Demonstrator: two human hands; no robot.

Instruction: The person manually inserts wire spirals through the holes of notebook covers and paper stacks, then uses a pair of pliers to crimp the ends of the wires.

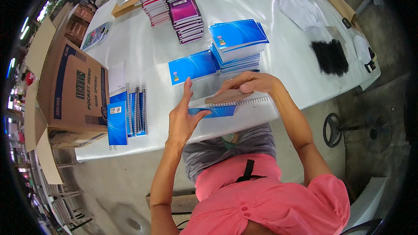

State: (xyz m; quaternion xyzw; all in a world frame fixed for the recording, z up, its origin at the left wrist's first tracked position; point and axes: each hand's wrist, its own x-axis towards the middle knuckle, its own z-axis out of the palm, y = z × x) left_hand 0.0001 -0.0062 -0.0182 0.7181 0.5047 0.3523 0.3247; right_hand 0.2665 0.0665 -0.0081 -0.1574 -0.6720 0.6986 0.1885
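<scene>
A small blue notepad (pixel 221 112) is held up on edge at the table's near side, right in front of me. My left hand (pixel 183 115) grips its left end, with the thumb on the blue cover and the index finger raised. A dark spiral coil (pixel 257 100) runs along the notepad's upper edge and sticks out past its right end. My right hand (pixel 250 82) lies over the far side of the coil and notepad, fingers bent and partly hidden. Just beyond stand a single blue notepad (pixel 193 66) and a taller stack of blue notepads (pixel 239 35).
Coil-bound blue notepads (pixel 117 119) lie beside an open cardboard box (pixel 78 91) at the left. Farther back are stacks of purple notebooks (pixel 185 11) and red-edged ones (pixel 150 0). A heap of black coils (pixel 329 56) and white plastic bags (pixel 300 8) occupy the right.
</scene>
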